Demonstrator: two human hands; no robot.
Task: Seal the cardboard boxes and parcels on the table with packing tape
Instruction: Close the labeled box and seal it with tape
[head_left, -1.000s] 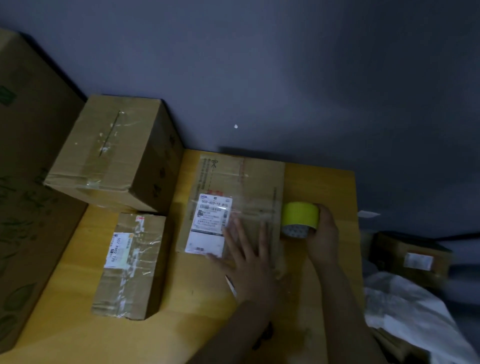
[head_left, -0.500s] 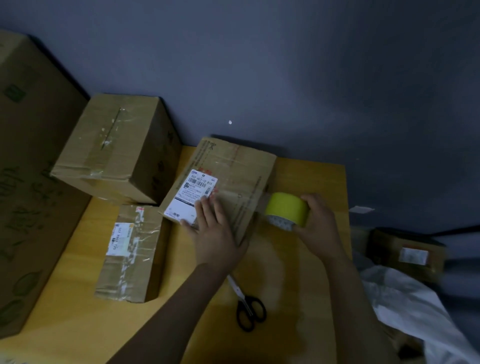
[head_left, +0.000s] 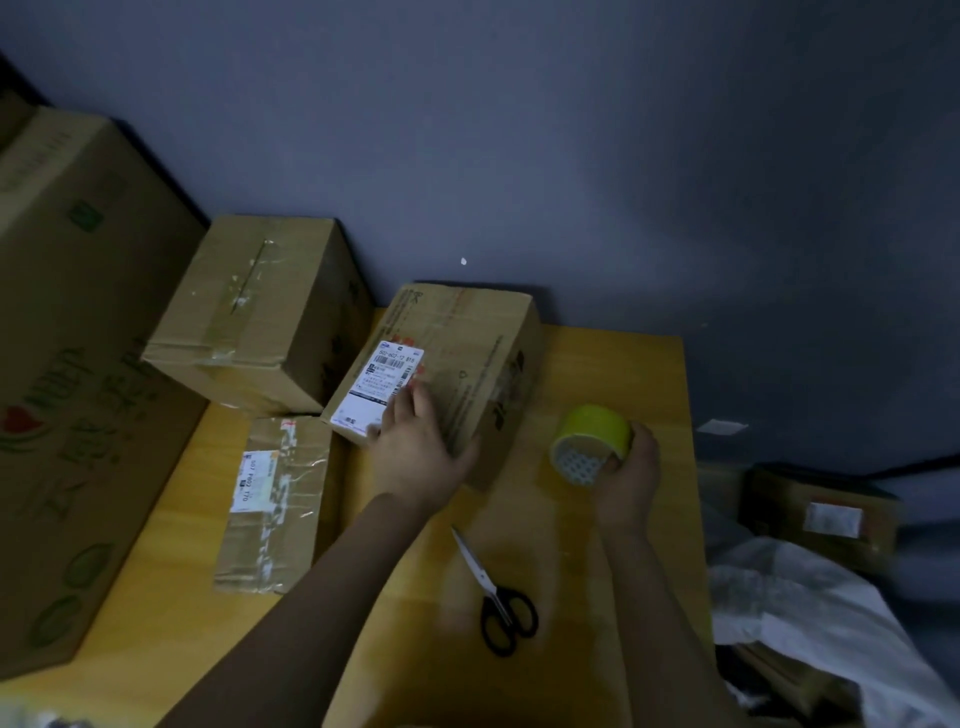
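A flat cardboard box (head_left: 467, 353) with a white shipping label is tipped up on its edge at the back of the wooden table (head_left: 623, 374). My left hand (head_left: 415, 447) grips its near corner, fingers on the labelled face and thumb round the edge. To the right, my right hand (head_left: 626, 473) holds a yellow roll of packing tape (head_left: 589, 439) just above the table. A small taped parcel (head_left: 272, 499) lies at the left of the table. Behind it stands a taped medium box (head_left: 260, 306).
Black-handled scissors (head_left: 493, 597) lie on the table between my forearms. A large printed carton (head_left: 78, 364) stands at the far left. Right of the table, lower down, sit another labelled parcel (head_left: 826, 514) and white plastic wrapping (head_left: 810, 613). A grey wall runs behind.
The flat box lay on the table under my left palm; now my left hand has tilted it up on its edge. My right hand has drawn the tape roll away to the right.
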